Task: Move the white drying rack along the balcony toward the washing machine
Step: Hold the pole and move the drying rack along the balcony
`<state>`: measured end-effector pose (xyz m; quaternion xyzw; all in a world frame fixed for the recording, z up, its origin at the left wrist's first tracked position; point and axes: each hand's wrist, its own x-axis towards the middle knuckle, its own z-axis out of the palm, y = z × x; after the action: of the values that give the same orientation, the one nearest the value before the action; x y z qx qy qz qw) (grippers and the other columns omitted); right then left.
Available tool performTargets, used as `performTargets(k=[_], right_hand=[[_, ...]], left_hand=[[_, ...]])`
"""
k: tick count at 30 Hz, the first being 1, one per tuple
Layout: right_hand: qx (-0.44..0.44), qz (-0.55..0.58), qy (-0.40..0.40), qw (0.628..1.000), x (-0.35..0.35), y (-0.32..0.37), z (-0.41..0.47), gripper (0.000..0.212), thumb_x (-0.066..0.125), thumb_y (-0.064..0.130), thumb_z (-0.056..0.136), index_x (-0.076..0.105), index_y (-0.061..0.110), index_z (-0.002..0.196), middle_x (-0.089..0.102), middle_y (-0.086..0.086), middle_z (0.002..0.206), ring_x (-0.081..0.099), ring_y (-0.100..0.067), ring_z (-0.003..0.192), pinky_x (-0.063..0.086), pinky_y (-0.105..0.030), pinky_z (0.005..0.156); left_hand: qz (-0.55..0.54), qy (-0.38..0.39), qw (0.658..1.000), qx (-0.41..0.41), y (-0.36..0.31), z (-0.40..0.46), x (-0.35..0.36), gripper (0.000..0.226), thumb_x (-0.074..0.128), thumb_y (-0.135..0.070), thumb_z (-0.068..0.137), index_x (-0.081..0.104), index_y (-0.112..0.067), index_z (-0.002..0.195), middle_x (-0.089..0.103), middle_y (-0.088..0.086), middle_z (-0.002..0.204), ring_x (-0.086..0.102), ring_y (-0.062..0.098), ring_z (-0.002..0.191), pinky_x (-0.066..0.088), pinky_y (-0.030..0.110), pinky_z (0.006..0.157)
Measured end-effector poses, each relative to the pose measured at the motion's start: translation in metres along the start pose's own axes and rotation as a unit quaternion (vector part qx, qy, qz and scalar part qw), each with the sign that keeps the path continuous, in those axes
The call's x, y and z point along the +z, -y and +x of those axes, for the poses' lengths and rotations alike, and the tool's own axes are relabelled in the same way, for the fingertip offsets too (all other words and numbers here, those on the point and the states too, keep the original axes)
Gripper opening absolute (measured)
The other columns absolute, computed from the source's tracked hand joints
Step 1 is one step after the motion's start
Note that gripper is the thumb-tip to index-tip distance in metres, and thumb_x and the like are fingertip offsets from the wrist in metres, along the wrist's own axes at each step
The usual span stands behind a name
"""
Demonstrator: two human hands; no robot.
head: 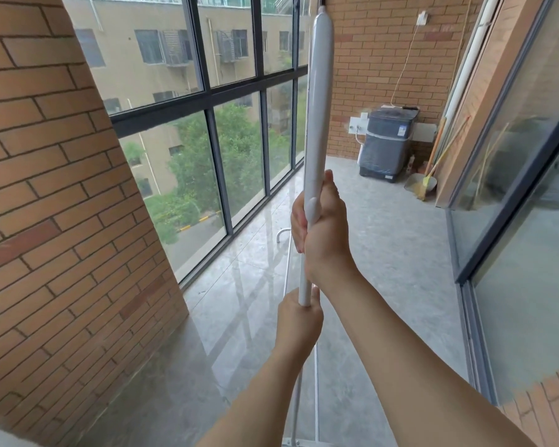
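The person stands on a narrow balcony and holds the white drying rack (317,101) by its upright pole, which rises almost vertical in the middle of the view. The right hand (323,227) is the higher one; its fingers are curled and pressed together around the pole, just below the thicker upper tube. The left hand (299,317) grips the thinner lower part of the pole, just under the right wrist, and its fingers are also closed tight around it. Both forearms reach forward from the bottom of the frame.

Below the hands, thin white bars of the rack go down toward the glossy grey floor (384,253), and 1 curved white end of the base shows near the window side. I cannot tell if the base touches the floor or is lifted.

The washing machine (389,140) stands at the far end of the balcony, against the brick back wall (375,59), well apart from the rack. It is dark grey and seems wrapped in clear film. A broom (428,182) and a dustpan lean in the corner just beside it on the right.

On the left there is a brick pillar (52,188) and then tall dark-framed windows (226,91). On the right runs a sliding glass door (513,156).
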<state>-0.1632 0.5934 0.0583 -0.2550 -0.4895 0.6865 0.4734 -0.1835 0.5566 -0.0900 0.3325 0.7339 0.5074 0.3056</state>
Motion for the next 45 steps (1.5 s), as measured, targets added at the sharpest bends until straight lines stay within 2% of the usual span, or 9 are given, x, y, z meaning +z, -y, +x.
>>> performTargets(k=[4, 7, 11, 14, 16, 20, 31, 35, 45], right_hand=[[-0.007, -0.028, -0.001, 1.0, 0.013, -0.006, 0.033, 0.045, 0.039, 0.069, 0.074, 0.04, 0.024, 0.068, 0.029, -0.006, 0.072, 0.041, -0.003, 0.034, 0.031, -0.016, 0.038], [-0.009, -0.012, -0.011, 1.0, 0.018, -0.011, 0.058, 0.048, 0.037, 0.062, 0.086, 0.037, 0.018, 0.066, 0.029, -0.004, 0.064, 0.034, -0.006, 0.034, 0.028, -0.018, 0.038], [-0.009, -0.012, -0.02, 1.0, 0.023, -0.017, 0.089, 0.042, 0.041, 0.067, 0.072, 0.041, 0.025, 0.07, 0.032, -0.004, 0.075, 0.044, -0.001, 0.034, 0.032, -0.014, 0.038], [-0.012, -0.024, -0.021, 0.999, 0.026, -0.026, 0.111, 0.048, 0.044, 0.075, 0.062, 0.041, 0.028, 0.071, 0.051, 0.009, 0.056, 0.046, 0.0, 0.035, 0.034, -0.013, 0.038], [-0.017, -0.033, -0.018, 0.999, 0.026, -0.03, 0.127, 0.049, 0.044, 0.077, 0.058, 0.041, 0.029, 0.071, 0.051, 0.014, 0.046, 0.046, -0.001, 0.037, 0.034, -0.013, 0.039], [-0.071, -0.131, -0.014, 0.989, 0.028, -0.027, 0.157, 0.047, 0.034, 0.077, 0.047, 0.029, 0.041, 0.077, 0.032, -0.001, 0.075, 0.036, -0.012, 0.063, 0.04, -0.024, 0.058], [-0.086, -0.161, 0.024, 0.983, 0.019, -0.03, 0.236, 0.048, 0.026, 0.079, 0.047, 0.026, 0.043, 0.078, 0.03, -0.001, 0.078, 0.034, -0.01, 0.065, 0.033, -0.023, 0.054], [-0.054, -0.102, 0.015, 0.993, 0.01, -0.032, 0.27, 0.048, 0.031, 0.08, 0.062, 0.037, 0.034, 0.073, 0.035, -0.006, 0.076, 0.047, -0.003, 0.046, 0.034, -0.012, 0.041], [-0.076, -0.151, 0.026, 0.985, 0.001, -0.035, 0.333, 0.046, 0.026, 0.079, 0.052, 0.027, 0.042, 0.079, 0.032, 0.002, 0.08, 0.036, -0.008, 0.066, 0.036, -0.019, 0.054]], left_hand=[[-0.013, 0.005, 1.0, -0.013, 0.0, 0.038, -0.007, 0.046, 0.054, -0.015, 0.094, 0.029, -0.019, 0.056, 0.033, -0.003, 0.053, 0.024, 0.007, 0.038, 0.022, 0.015, 0.035], [-0.019, 0.013, 1.0, -0.013, 0.0, 0.067, -0.011, 0.043, 0.055, -0.018, 0.094, 0.031, -0.017, 0.058, 0.034, -0.002, 0.054, 0.025, 0.007, 0.041, 0.023, 0.017, 0.037], [-0.016, 0.017, 1.0, -0.002, -0.005, 0.094, -0.013, 0.042, 0.054, -0.019, 0.095, 0.032, -0.016, 0.06, 0.035, -0.002, 0.054, 0.025, 0.007, 0.041, 0.023, 0.016, 0.036], [-0.009, 0.013, 1.0, -0.003, -0.005, 0.117, -0.015, 0.044, 0.053, -0.017, 0.095, 0.03, -0.018, 0.058, 0.034, -0.004, 0.052, 0.025, 0.007, 0.039, 0.023, 0.015, 0.036], [-0.009, 0.016, 1.0, -0.008, -0.006, 0.134, -0.014, 0.044, 0.053, -0.016, 0.095, 0.03, -0.018, 0.058, 0.033, -0.004, 0.053, 0.025, 0.007, 0.039, 0.023, 0.015, 0.036], [-0.012, 0.012, 1.0, -0.002, -0.015, 0.165, -0.009, 0.044, 0.053, -0.015, 0.094, 0.03, -0.019, 0.057, 0.033, -0.004, 0.053, 0.024, 0.007, 0.038, 0.022, 0.014, 0.036], [-0.003, -0.004, 1.0, 0.001, -0.035, 0.239, 0.011, 0.036, 0.05, -0.013, 0.093, 0.031, -0.014, 0.062, 0.036, 0.004, 0.063, 0.025, 0.01, 0.049, 0.022, 0.021, 0.043], [-0.007, 0.0, 1.0, 0.001, -0.044, 0.268, 0.024, 0.036, 0.048, -0.012, 0.093, 0.03, -0.014, 0.062, 0.036, 0.005, 0.063, 0.026, 0.011, 0.05, 0.023, 0.02, 0.042], [-0.006, -0.008, 1.0, 0.005, -0.059, 0.329, 0.036, 0.041, 0.048, -0.014, 0.094, 0.027, -0.018, 0.06, 0.032, -0.001, 0.059, 0.022, 0.008, 0.045, 0.019, 0.013, 0.036]])
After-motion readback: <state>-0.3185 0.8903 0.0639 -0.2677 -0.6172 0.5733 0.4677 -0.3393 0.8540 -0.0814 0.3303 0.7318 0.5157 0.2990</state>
